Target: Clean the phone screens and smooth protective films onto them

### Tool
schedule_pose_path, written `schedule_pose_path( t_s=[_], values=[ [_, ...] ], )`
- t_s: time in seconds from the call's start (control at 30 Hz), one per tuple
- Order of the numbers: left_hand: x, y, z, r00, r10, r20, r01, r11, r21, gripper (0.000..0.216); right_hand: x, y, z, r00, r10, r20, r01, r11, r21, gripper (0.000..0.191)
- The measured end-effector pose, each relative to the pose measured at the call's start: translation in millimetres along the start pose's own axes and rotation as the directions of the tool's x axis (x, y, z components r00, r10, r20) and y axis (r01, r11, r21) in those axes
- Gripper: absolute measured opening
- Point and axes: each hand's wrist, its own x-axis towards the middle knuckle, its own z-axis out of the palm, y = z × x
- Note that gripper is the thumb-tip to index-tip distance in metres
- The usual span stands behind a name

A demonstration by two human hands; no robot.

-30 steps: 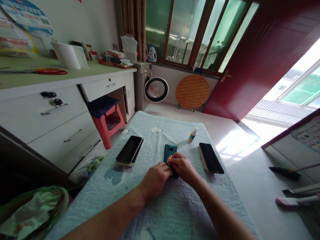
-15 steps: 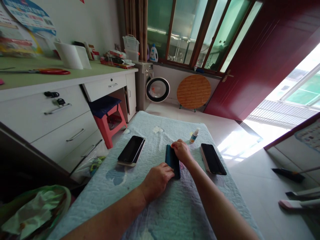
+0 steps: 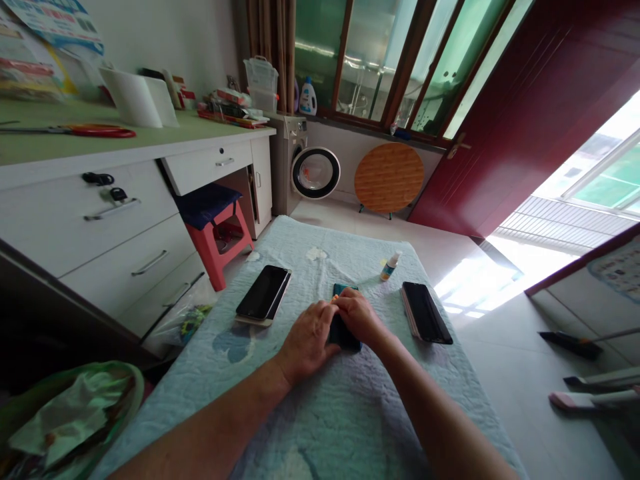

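A teal phone point(image 3: 343, 291) lies on a pale blue quilted cloth point(image 3: 320, 413), mostly covered by my hands. My left hand point(image 3: 306, 340) rests on its left side, fingers curled over it. Over its right side my right hand point(image 3: 358, 316) is bent, fingertips pinched at the upper edge. A stack of dark phones point(image 3: 263, 301) lies to the left, and another stack of dark phones point(image 3: 427, 321) to the right. A small spray bottle point(image 3: 389, 267) stands beyond the teal phone.
A white desk with drawers point(image 3: 125, 220) runs along the left, with a red stool point(image 3: 216, 223) under it. A green bag point(image 3: 70, 420) sits at lower left. A washing machine point(image 3: 305, 170), a round wooden board point(image 3: 389, 179) and a red door point(image 3: 525, 107) stand behind.
My right hand went up to the phone's far end, then came back down. The phone was tipped on edge half a second ago and now lies under both hands.
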Motion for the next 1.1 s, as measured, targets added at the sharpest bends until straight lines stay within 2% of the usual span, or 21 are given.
schedule_pose_path(
  t_s=[0.07,0.13,0.23,0.37,0.47,0.67,0.87,1.0,1.1],
  values=[
    [1.4,-9.0,-1.6,1.0,0.013,-0.006,-0.013,1.0,-0.006,0.076,-12.5,-5.4,-2.2,1.0,0.013,0.011,-0.013,1.0,0.0,0.02],
    [3.0,-17.7,-2.4,0.998,0.058,0.037,-0.057,0.998,-0.029,0.083,-22.7,-11.8,-3.5,1.0,0.007,0.015,-0.007,1.0,-0.008,0.018],
    [5.8,-25.5,-3.4,0.99,0.09,0.113,-0.083,0.994,-0.067,0.078,-34.1,-21.2,-4.2,0.998,-0.056,0.026,0.056,0.998,0.005,0.017],
    [8.5,-26.7,-5.4,0.98,0.074,0.184,-0.064,0.996,-0.058,0.06,-46.0,-29.0,-7.3,0.988,-0.14,0.072,0.132,0.986,0.101,0.018],
    [8.9,-25.6,-6.9,0.97,0.091,0.224,-0.084,0.996,-0.04,0.05,-54.5,-29.6,-13.4,0.986,-0.131,0.103,0.115,0.982,0.149,0.02],
    [7.6,-23.6,-8.8,0.964,0.073,0.257,-0.078,0.997,0.011,0.051,-67.7,-18.8,-29.2,0.987,-0.054,0.152,0.032,0.989,0.147,0.02],
    [6.7,-20.1,-10.2,0.963,0.058,0.262,-0.068,0.997,0.029,0.052,-69.4,-5.4,-35.5,0.994,0.038,0.1,-0.053,0.986,0.16,0.024],
    [7.1,-18.0,-11.7,0.966,0.053,0.253,-0.059,0.998,0.015,0.052,-61.6,1.2,-25.5,0.998,0.062,0.013,-0.063,0.992,0.113,0.021],
    [7.4,-17.1,-12.6,0.969,0.056,0.239,-0.057,0.998,-0.004,0.05,-54.0,1.1,-14.8,0.989,0.126,-0.083,-0.124,0.992,0.028,0.019]
  ],
)
